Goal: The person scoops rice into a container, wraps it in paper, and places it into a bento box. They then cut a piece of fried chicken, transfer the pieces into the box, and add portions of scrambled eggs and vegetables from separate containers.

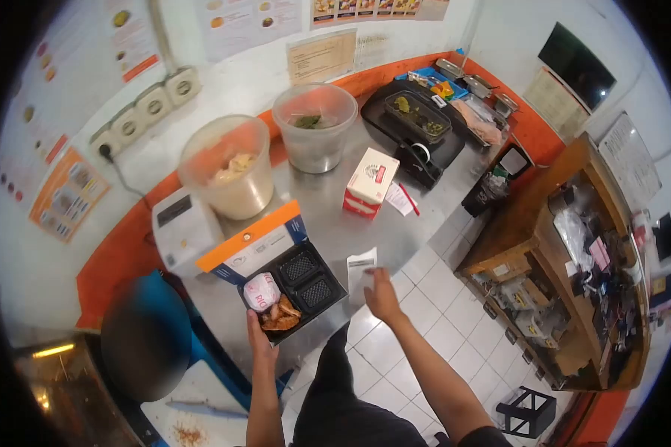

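My left hand [259, 334] grips the near left edge of an open black meal box [322, 298] with an orange and blue lid [257, 242]. Inside the box lie a wrapped round packet [262, 291] printed with red letters and pieces of browned meat [282, 314]; its two right compartments hold no food. At the right of the box, my right hand [382, 296] is closed near a small white paper [361, 262] at the counter's edge. Whether its fingers pinch that paper is too small to tell.
On the steel counter [317, 195] stand two plastic buckets [238, 186] [317, 153], a red and cream carton [369, 184], a white printer-like device [183, 227] and a black scale-like unit [443, 153] bearing a tray. Wooden shelving [529, 253] stands right; a bin [496, 182] is behind it.
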A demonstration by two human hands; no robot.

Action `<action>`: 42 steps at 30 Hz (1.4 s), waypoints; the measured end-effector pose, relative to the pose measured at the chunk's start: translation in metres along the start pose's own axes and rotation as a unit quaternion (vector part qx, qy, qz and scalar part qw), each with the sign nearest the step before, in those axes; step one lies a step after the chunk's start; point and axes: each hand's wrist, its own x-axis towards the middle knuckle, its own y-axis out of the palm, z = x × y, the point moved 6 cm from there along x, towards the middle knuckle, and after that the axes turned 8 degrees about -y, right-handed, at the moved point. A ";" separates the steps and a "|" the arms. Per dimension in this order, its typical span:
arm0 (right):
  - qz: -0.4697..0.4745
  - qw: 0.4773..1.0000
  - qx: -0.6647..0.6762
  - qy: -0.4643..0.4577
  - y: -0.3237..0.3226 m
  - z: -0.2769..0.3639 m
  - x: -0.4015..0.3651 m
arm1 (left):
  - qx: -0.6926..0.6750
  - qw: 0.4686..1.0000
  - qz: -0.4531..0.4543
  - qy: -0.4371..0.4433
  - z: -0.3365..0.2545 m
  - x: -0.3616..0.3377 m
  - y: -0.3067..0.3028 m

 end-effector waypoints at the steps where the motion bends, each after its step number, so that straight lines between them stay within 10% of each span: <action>1: 0.033 0.998 -0.035 0.040 0.019 -0.038 0.009 | 0.014 1.000 -0.023 0.008 0.005 0.022 0.012; 3: 0.182 0.974 -0.065 0.117 0.023 -0.032 0.043 | 0.067 0.995 -0.072 0.009 0.014 0.060 0.033; 5: 0.122 0.991 -0.061 -0.001 0.050 -0.055 0.062 | 0.111 0.985 -0.128 0.021 0.027 0.081 0.052; 13: 0.183 0.981 -0.041 0.041 0.011 -0.072 0.123 | 0.343 0.917 -0.170 0.112 0.032 0.155 0.029; 16: 0.082 0.994 0.041 -0.054 -0.042 -0.097 0.099 | 0.500 0.810 -0.115 0.283 0.013 0.118 0.143; 19: 0.205 0.966 0.159 -0.013 -0.120 -0.136 0.084 | 0.574 0.716 -0.102 0.384 0.042 0.088 0.248; 29: 0.198 0.979 0.042 -0.008 -0.291 -0.446 0.025 | 0.663 0.610 -0.061 0.429 0.276 0.020 0.486; 37: 0.439 0.866 -0.110 0.211 -0.423 -0.703 -0.365 | 0.763 0.437 0.062 0.472 0.324 -0.008 0.627; 38: 0.478 0.841 -0.112 0.229 -0.451 -0.693 -0.441 | 0.726 0.663 0.080 0.162 0.368 -0.018 0.659; 42: 0.452 0.731 0.111 0.499 -0.393 -0.765 -0.742 | 0.547 0.639 0.386 0.380 0.511 -0.115 0.784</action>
